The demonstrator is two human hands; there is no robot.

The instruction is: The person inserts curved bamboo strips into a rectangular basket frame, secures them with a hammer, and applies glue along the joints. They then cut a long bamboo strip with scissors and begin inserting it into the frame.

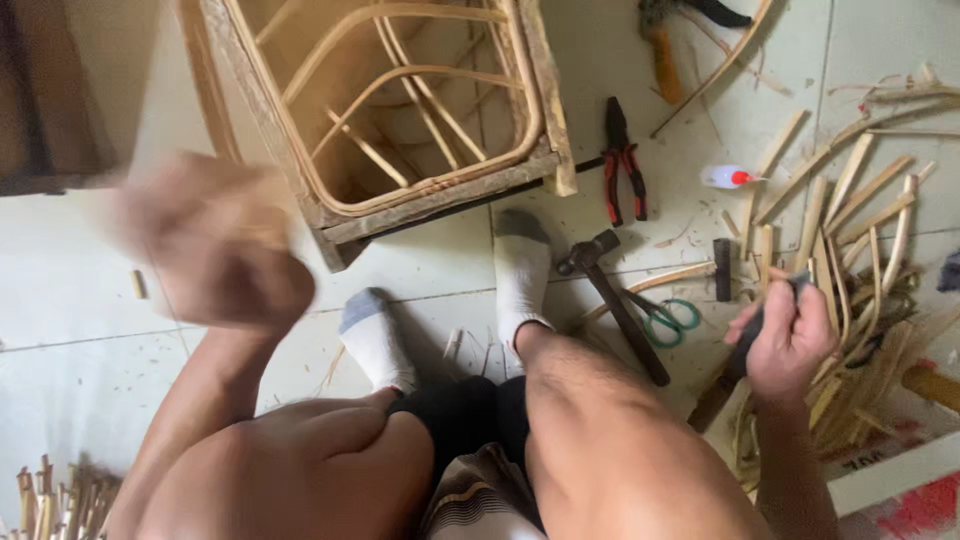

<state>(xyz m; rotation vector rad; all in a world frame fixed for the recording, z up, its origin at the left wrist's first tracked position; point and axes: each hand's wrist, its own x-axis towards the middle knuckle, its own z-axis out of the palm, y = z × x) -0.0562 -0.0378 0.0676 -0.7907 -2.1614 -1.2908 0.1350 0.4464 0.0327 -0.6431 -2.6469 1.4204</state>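
Observation:
My left hand (pixel 215 240) is raised at the left and badly blurred; whether it holds anything cannot be made out. My right hand (pixel 785 335) is closed around the dark handle of a tool (pixel 722 385) that slants down toward the floor, next to a heap of cane strips (pixel 860 250). A wooden frame with bent rattan hoops (pixel 400 110) stands on the tiled floor just beyond my socked feet (pixel 520 275). A hammer (pixel 615 300) lies on the floor between my right foot and my right hand.
Red-handled pliers (pixel 622 165), green-handled scissors (pixel 665 318) and a small white glue bottle with a red tip (pixel 725 177) lie on the tiles. A bundle of short cane pieces (pixel 55 500) sits at the bottom left. Dark furniture (pixel 40 100) stands at the top left.

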